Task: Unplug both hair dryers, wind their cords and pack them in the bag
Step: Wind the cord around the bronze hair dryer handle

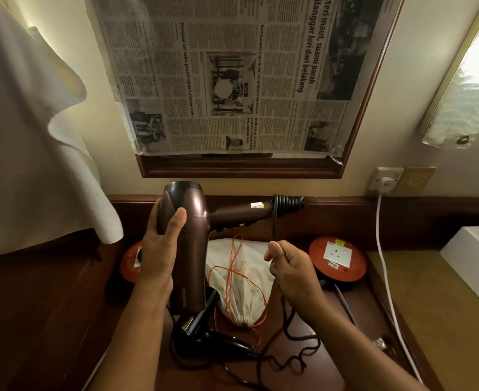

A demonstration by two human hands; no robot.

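Observation:
My left hand (162,246) grips the barrel of a brown hair dryer (193,221), held up over the wooden counter with its handle pointing right. Its black cord (275,221) is wound in several turns around the handle end (287,206). My right hand (292,269) pinches that cord just below the coil, and the rest trails down onto the counter (297,342). A second, black hair dryer (204,331) lies on the counter under my left wrist. The cream drawstring bag (244,280) with orange strings lies between my hands.
An orange cable reel (337,259) with a socket sits right of the bag; another orange reel (131,262) peeks out behind my left hand. A white plug (385,183) sits in the wall socket, its white cable running down the right. A newspaper covers the mirror (232,80).

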